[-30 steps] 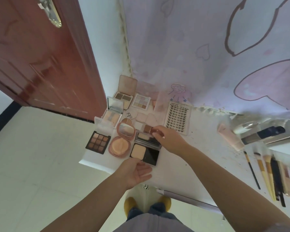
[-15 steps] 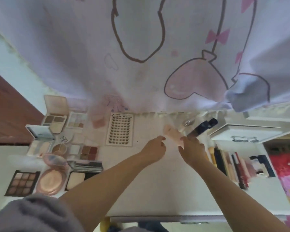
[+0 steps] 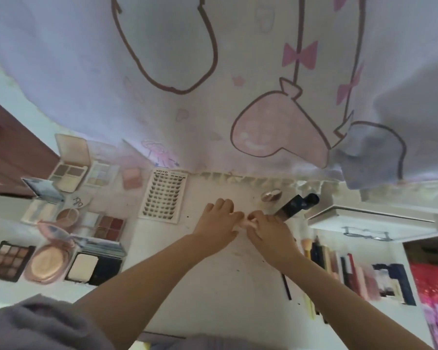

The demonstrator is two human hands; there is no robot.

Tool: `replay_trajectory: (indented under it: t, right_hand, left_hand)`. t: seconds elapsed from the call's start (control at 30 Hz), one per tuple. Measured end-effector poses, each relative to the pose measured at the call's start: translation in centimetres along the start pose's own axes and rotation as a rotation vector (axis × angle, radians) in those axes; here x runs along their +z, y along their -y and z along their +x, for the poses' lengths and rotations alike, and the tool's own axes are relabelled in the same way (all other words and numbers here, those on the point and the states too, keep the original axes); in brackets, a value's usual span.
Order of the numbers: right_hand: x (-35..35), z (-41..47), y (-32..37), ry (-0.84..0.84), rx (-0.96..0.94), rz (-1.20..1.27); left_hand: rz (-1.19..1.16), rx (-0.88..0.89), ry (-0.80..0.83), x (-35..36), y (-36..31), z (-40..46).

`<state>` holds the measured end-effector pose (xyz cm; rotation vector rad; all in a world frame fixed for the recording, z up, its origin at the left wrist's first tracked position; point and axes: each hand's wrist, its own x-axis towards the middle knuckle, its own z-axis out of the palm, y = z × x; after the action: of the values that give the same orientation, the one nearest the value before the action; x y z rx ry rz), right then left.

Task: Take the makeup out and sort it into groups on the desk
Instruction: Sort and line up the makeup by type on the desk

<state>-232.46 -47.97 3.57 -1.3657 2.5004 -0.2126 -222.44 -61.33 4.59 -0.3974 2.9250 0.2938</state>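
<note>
A pale cartoon-print curtain [image 3: 213,84] hangs at 12 o'clock; a red-brown door [image 3: 8,152] stands at 9 o'clock.

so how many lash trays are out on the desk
1: the white lash tray lies flat at the back of the desk, just left of the left hand. The arms hide some of the desk, so another could be covered.
</note>
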Motion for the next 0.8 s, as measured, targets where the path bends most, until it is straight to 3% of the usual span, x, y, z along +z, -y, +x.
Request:
replay_trajectory:
  t: [0.07,0.13,0.2,0.27,0.4,0.8]
  right_hand:
    - [-1.2,-0.4,0.8,0.043,-0.036,0.269]
    - [-2.6,-0.8,2.4,0.076,-0.120,0.429]
    - [-3.5,-1.3,4.2,0.113,-0.196,0.486]
    - [-4.1,-1.6,5.9,0.153,-0.243,0.440]
    - [-4.5,-1.3,8.7,0.215,-0.258,0.290]
    - [-4.0,-1.2,11.1,0.237,-0.045,0.459]
  left_hand:
    - [-0.061,0.006,0.030,-0.8,0.5,-1.0]
    - [-0.473,-0.100,0.165,-1.8,1.0,-2.6]
    - [-0.871,-0.152,0.294,-2.6,1.6,-4.7]
    - [-0.996,-0.121,0.373,-3.0,2.3,-6.7]
    - [-0.966,-0.182,0.329,-3.1,3.2,-9.4]
    - [-0.742,-0.246,0.182,-3.9,4.0,-10.7]
